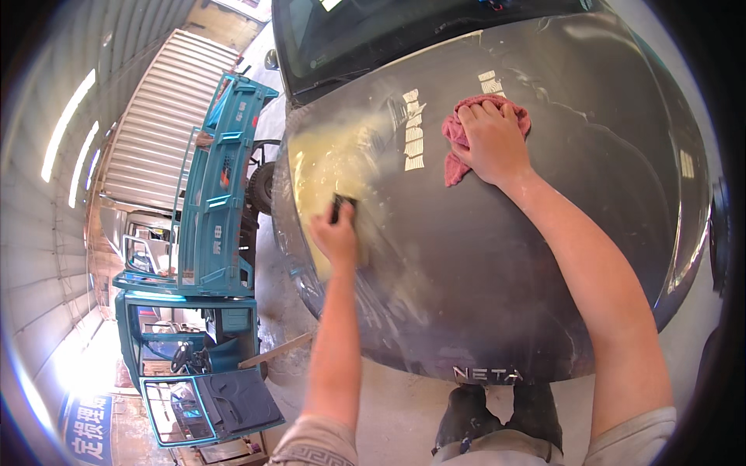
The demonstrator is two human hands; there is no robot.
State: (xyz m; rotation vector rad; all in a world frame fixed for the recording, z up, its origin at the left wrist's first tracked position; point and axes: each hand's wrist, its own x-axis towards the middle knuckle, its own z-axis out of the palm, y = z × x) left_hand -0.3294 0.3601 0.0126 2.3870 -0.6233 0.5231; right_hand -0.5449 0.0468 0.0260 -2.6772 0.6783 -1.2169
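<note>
A grey car hood [466, 256] spreads out in front of me, with a yellowish filler patch [315, 159] on its left side. My left hand [334, 237] grips a small black block [343, 206] against the lower right part of that patch; the block's underside is hidden. Farther right, my right hand [494, 144] presses a crumpled pink cloth [458, 136] onto the hood, fingers closed over it. Pale smears and wet-looking streaks run across the hood around the patch and below it.
Beyond the hood lies the dark windshield [373, 35]. To the left stands a teal truck [217, 186] with its cab door [214, 408] swung out. A corrugated metal wall [54, 194] rises at the far left. Raised letters [488, 374] sit at the hood's near edge.
</note>
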